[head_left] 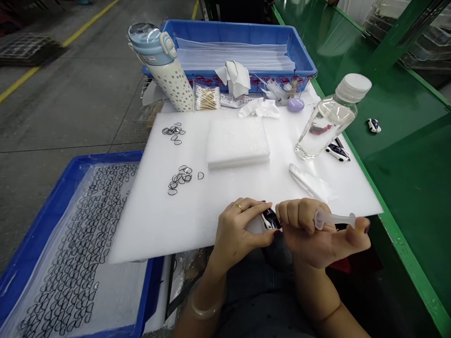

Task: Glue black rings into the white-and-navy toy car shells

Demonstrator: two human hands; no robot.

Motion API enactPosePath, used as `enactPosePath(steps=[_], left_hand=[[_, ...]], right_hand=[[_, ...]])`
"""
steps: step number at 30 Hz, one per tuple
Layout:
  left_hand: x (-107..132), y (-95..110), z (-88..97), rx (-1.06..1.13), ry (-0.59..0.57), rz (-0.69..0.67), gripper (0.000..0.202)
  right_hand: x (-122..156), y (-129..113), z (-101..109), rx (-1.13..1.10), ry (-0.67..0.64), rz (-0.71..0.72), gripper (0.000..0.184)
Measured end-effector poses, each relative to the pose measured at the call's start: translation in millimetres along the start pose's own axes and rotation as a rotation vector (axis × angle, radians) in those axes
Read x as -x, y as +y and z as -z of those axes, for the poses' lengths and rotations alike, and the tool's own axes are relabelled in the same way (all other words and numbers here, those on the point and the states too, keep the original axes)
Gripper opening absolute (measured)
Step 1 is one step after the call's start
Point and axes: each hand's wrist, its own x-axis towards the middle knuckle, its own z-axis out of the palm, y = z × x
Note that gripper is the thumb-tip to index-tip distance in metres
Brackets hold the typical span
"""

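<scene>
Between the thumb and fingertips of my left hand (237, 230) is a small black-and-white toy car (270, 218), held above the front edge of the white foam board (151, 220). My right hand (313, 230) is closed around a clear plastic syringe (334, 218), its thumb at the plunger end. The syringe's front end is hidden by my fingers, which are close beside the car. Loose black rings (181, 178) lie on the board to the left, with another small heap of rings (174, 131) behind them.
A foam block (237, 141) sits mid-board. Behind stand a dotted tumbler (172, 84), cotton swabs (207, 97) and a blue bin (229, 28). To the right are a clear bottle (326, 124), folded tissue (310, 182) and another toy car (338, 152). A ring-filled tray (79, 164) is lower left.
</scene>
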Motion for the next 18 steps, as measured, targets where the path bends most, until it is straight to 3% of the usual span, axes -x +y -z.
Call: enactPosePath(steps=[13,16,18], left_hand=[[0,0,0.7,-0.012,-0.012,-0.024,0.034],[1,-1,1.2,-0.017,-0.018,-0.034,0.037],[2,-2,1.1,-0.021,-0.024,-0.040,0.039]], right_hand=[[1,8,-9,0.004,0.069,0.094,0.067],[7,-7,-10,0.071,0.101,0.099,0.068],[10,-30,-7,0.118,0.133,0.200,0.063]])
